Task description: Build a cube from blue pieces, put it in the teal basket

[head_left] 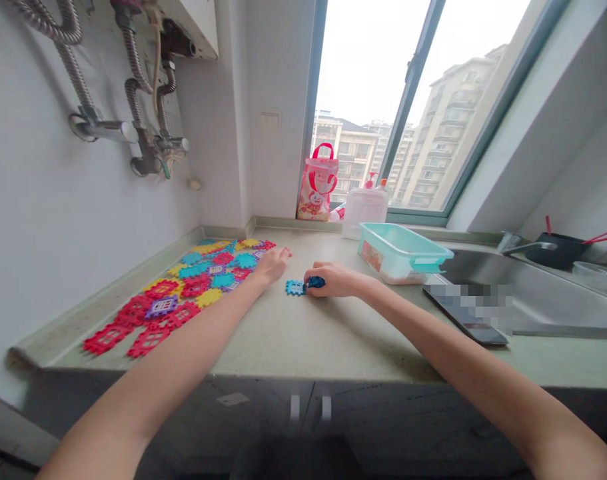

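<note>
On the countertop, my right hand pinches a dark blue plastic interlocking building piece. A light blue window-shaped building piece lies flat just left of those fingers, right beside the dark one; whether the two are joined I cannot tell. My left hand hovers over the counter farther back, near the right edge of a spread of building pieces. Its fingers are loosely extended, and nothing shows in them. The spread pieces are red, yellow, purple and blue, with notched edges; my left forearm hides some of them.
A mint-green plastic tub stands at the back right, beside the steel sink. A dark flat device lies at the sink's edge. By the window are a pink bag and a clear jug. Pipes hang on the left wall.
</note>
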Motion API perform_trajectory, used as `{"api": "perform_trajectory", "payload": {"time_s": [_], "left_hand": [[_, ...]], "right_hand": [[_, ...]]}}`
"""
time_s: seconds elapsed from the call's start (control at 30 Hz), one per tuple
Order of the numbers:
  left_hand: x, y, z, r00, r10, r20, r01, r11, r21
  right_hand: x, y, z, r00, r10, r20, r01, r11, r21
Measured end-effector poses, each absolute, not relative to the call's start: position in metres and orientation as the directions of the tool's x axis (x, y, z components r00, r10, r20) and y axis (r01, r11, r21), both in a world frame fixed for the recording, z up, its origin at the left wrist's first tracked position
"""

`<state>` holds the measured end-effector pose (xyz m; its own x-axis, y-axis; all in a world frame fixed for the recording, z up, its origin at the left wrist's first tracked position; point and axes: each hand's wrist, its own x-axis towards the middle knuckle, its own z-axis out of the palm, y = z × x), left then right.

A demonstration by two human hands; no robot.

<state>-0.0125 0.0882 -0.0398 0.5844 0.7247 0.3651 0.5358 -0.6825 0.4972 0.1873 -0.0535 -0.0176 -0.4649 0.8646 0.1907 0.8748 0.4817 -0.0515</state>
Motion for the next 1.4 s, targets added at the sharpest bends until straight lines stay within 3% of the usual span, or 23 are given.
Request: {"api": "perform_trajectory", "payload": {"time_s": [0.1, 0.2, 0.33, 0.47, 0.57, 0.67, 0.77, 0.9, 1.03, 1.1, 1.2, 1.27, 1.4], "left_hand": [[-0.021, 0.081, -0.029, 0.711, 0.624, 0.323, 0.463, -0.762, 0.453], [-0.031, 0.073, -0.018, 0.849, 0.495, 0.183, 0.389, -0.821, 0.418], [-0.037, 0.067, -0.008, 0.889, 0.453, 0.062, 0.396, -0.831, 0.39], [-0.036, 0.067, -0.008, 0.887, 0.461, 0.024, 0.413, -0.816, 0.405], [-0.035, 0.067, -0.011, 0.875, 0.48, 0.062, 0.429, -0.828, 0.362], [-0.033, 0.063, -0.012, 0.87, 0.48, 0.109, 0.424, -0.843, 0.331], [-0.033, 0.058, -0.01, 0.868, 0.48, 0.128, 0.407, -0.835, 0.37], [-0.035, 0.054, -0.006, 0.854, 0.494, 0.165, 0.389, -0.816, 0.427], [-0.029, 0.051, -0.001, 0.808, 0.48, 0.342, 0.299, -0.834, 0.464], [-0.011, 0.046, 0.008, 0.763, 0.473, 0.44, 0.218, -0.83, 0.513], [0.044, 0.033, 0.033, 0.697, 0.465, 0.546, 0.091, -0.812, 0.576], [0.096, 0.023, 0.053, 0.677, 0.428, 0.599, 0.025, -0.827, 0.562], [0.197, 0.014, 0.085, 0.74, 0.418, 0.527, 0.093, -0.839, 0.536]], "right_hand": [[0.186, -0.053, -0.018, -0.433, 0.88, 0.197, 0.886, 0.456, -0.088], [0.191, -0.058, -0.01, -0.429, 0.89, 0.153, 0.887, 0.447, -0.113], [0.23, -0.064, 0.039, -0.388, 0.901, 0.194, 0.897, 0.417, -0.144], [0.307, -0.068, 0.104, -0.014, 0.957, 0.291, 0.956, 0.098, -0.276], [0.359, -0.074, 0.119, 0.32, 0.923, 0.212, 0.942, -0.285, -0.176], [0.383, -0.078, 0.107, 0.422, 0.895, 0.146, 0.904, -0.403, -0.142], [0.391, -0.081, 0.099, 0.412, 0.896, 0.166, 0.907, -0.387, -0.165], [0.401, -0.114, 0.1, 0.34, 0.858, 0.384, 0.939, -0.288, -0.19], [0.421, -0.202, 0.057, 0.273, 0.795, 0.543, 0.961, -0.193, -0.2], [0.432, -0.247, 0.014, 0.342, 0.747, 0.57, 0.933, -0.201, -0.297], [0.448, -0.291, -0.045, 0.567, 0.667, 0.483, 0.765, -0.207, -0.611], [0.453, -0.302, -0.066, 0.671, 0.623, 0.402, 0.632, -0.196, -0.75], [0.447, -0.304, -0.067, 0.641, 0.635, 0.431, 0.66, -0.171, -0.731]]}}
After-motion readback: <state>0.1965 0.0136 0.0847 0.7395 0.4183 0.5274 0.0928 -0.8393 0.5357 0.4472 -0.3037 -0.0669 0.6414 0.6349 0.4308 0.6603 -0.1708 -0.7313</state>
